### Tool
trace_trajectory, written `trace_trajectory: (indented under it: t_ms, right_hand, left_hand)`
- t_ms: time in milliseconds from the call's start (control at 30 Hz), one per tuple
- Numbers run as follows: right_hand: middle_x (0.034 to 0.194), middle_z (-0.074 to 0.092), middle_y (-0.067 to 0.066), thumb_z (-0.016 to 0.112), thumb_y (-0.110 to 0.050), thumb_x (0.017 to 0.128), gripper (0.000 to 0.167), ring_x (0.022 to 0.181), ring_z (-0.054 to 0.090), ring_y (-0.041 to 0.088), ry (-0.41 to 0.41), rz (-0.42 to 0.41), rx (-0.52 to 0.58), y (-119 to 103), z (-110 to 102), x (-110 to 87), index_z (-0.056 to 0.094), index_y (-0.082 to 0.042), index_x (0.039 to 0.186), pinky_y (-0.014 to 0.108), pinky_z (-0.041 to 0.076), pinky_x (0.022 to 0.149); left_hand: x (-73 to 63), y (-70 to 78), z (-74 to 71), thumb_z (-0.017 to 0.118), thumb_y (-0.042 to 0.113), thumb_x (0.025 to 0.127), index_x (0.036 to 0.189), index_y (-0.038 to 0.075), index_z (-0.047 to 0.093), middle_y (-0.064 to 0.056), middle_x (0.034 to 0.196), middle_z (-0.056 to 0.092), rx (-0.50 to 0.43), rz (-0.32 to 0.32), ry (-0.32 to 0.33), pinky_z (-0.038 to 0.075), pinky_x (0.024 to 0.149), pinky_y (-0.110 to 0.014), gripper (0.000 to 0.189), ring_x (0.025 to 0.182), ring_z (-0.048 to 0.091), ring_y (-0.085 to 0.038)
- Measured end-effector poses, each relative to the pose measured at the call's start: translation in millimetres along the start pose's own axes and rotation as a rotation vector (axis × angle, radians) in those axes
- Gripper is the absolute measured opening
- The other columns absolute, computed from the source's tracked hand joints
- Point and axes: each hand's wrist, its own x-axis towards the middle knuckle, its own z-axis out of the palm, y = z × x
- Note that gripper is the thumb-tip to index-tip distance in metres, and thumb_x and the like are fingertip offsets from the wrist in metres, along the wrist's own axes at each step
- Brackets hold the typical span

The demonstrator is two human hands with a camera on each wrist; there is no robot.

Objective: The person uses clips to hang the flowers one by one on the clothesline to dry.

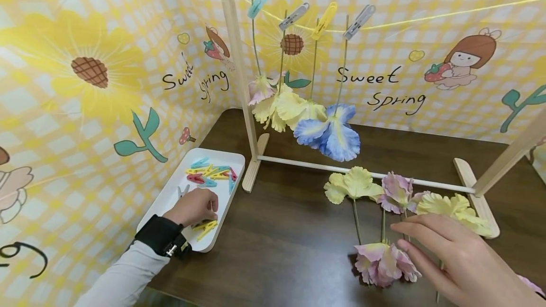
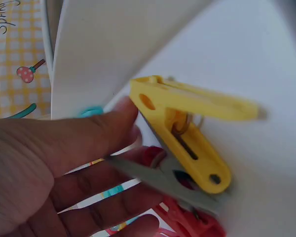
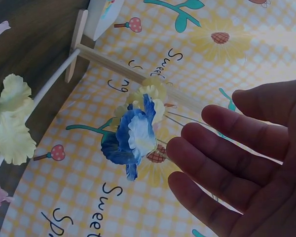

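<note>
My left hand [image 1: 197, 206] is down in the white tray [image 1: 147, 212], fingers bent among the clothespins. In the left wrist view, the thumb and index tips are right at the end of a yellow clothespin [image 2: 192, 143], beside a grey clothespin [image 2: 163, 177] and a red clothespin [image 2: 187, 219]. I cannot tell whether they pinch one. My right hand [image 1: 458, 255] hovers with loosely extended fingers over artificial flowers on the table, close to a pink flower [image 1: 385, 263] and a yellow flower [image 1: 454, 210]. Nothing shows in its palm in the right wrist view.
A wooden rack [image 1: 239, 70] carries a yellow string [image 1: 409, 22]. Pink, yellow and blue flowers [image 1: 334, 131] hang from it, upside down, by clothespins [image 1: 360, 22]. A white crossbar [image 1: 298, 165] runs low between the posts. More flowers [image 1: 354, 185] lie along it.
</note>
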Motion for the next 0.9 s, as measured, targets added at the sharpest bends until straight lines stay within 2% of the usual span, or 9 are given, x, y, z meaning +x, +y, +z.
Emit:
trace_trajectory:
  t_ms: [100, 200, 300, 367, 433, 500, 633, 733, 900]
  right_hand:
    - [0.096, 0.064, -0.012, 0.041, -0.037, 0.105, 0.041, 0.081, 0.057, 0.004, -0.006, 0.017, -0.011, -1.4, -0.4, -0.2, 0.072, -0.011, 0.098, 0.019, 0.042, 0.074]
    - [0.096, 0.063, -0.013, 0.041, -0.038, 0.105, 0.042, 0.081, 0.057, 0.004, -0.01, 0.03, -0.017, -2.5, -0.3, -1.2, 0.072, -0.012, 0.098, 0.019, 0.042, 0.074]
    - [0.095, 0.063, -0.014, 0.04, -0.038, 0.105, 0.042, 0.079, 0.056, 0.004, -0.018, 0.045, -0.015, -3.4, -0.2, -3.1, 0.072, -0.012, 0.098, 0.019, 0.042, 0.073]
    - [0.095, 0.063, -0.014, 0.04, -0.038, 0.105, 0.042, 0.079, 0.056, 0.003, -0.021, 0.05, -0.018, -3.7, -0.1, -4.1, 0.072, -0.013, 0.098, 0.019, 0.043, 0.072]
    - [0.093, 0.063, -0.014, 0.04, -0.038, 0.105, 0.042, 0.078, 0.056, 0.003, -0.018, 0.049, -0.023, -3.9, -0.1, -4.8, 0.072, -0.012, 0.097, 0.019, 0.043, 0.071]
    - [0.093, 0.063, -0.013, 0.04, -0.038, 0.105, 0.042, 0.077, 0.057, 0.005, -0.022, 0.052, -0.029, -4.2, -0.2, -5.2, 0.072, -0.012, 0.097, 0.019, 0.044, 0.071]
    - [0.092, 0.063, -0.012, 0.04, -0.038, 0.105, 0.042, 0.078, 0.057, 0.006, -0.019, 0.056, -0.035, -5.0, 0.2, -6.1, 0.072, -0.011, 0.098, 0.02, 0.044, 0.073]
    - [0.093, 0.063, -0.012, 0.041, -0.038, 0.105, 0.041, 0.079, 0.058, 0.006, -0.011, 0.054, -0.031, -5.4, 0.5, -6.8, 0.072, -0.011, 0.097, 0.02, 0.043, 0.074]
    - [0.091, 0.064, -0.012, 0.043, -0.034, 0.104, 0.04, 0.079, 0.058, 0.006, 0.029, 0.022, -0.025, -4.4, 1.1, -5.6, 0.073, -0.009, 0.095, 0.02, 0.042, 0.076]
  left_hand:
    - [0.8, -0.9, 2.6, 0.08, 0.006, 0.078, 0.069, 0.011, 0.062, 0.002, 0.064, 0.053, 0.008, 0.006, 0.008, 0.04, 0.061, -0.031, 0.021, 0.063, 0.049, -0.015]
    - [-0.9, -1.4, 2.9, 0.079, 0.005, 0.079, 0.071, 0.011, 0.062, 0.001, 0.065, 0.053, 0.005, -0.017, 0.024, 0.039, 0.061, -0.032, 0.02, 0.064, 0.048, -0.017]
    - [-4.0, -1.9, 2.0, 0.081, 0.01, 0.078, 0.08, 0.008, 0.062, -0.003, 0.069, 0.052, 0.039, -0.085, 0.063, 0.038, 0.058, -0.033, 0.019, 0.065, 0.049, -0.02]
    - [-6.1, -1.7, 0.2, 0.081, 0.013, 0.078, 0.087, 0.004, 0.061, -0.006, 0.073, 0.053, 0.097, -0.142, 0.087, 0.04, 0.057, -0.036, 0.024, 0.067, 0.051, -0.024]
    - [-7.5, -1.1, -1.4, 0.081, 0.013, 0.078, 0.092, 0.0, 0.06, -0.009, 0.075, 0.055, 0.153, -0.2, 0.092, 0.043, 0.056, -0.038, 0.028, 0.07, 0.053, -0.027]
    - [-8.0, -1.0, -2.6, 0.077, 0.01, 0.081, 0.092, -0.003, 0.06, -0.011, 0.075, 0.055, 0.197, -0.228, 0.088, 0.044, 0.057, -0.04, 0.025, 0.07, 0.053, -0.028]
    - [-8.7, -3.0, -2.0, 0.069, 0.003, 0.083, 0.079, 0.001, 0.061, -0.007, 0.068, 0.054, 0.183, -0.217, 0.066, 0.043, 0.054, -0.037, 0.01, 0.064, 0.051, -0.024]
    - [-9.0, -5.9, -0.6, 0.069, 0.002, 0.082, 0.071, 0.007, 0.06, -0.004, 0.064, 0.052, 0.15, -0.203, 0.059, 0.041, 0.053, -0.035, 0.016, 0.062, 0.05, -0.022]
    - [-8.1, -8.5, -4.0, 0.072, 0.005, 0.082, 0.072, 0.008, 0.062, -0.003, 0.065, 0.053, 0.153, -0.167, 0.109, 0.041, 0.053, -0.035, 0.014, 0.063, 0.05, -0.022]
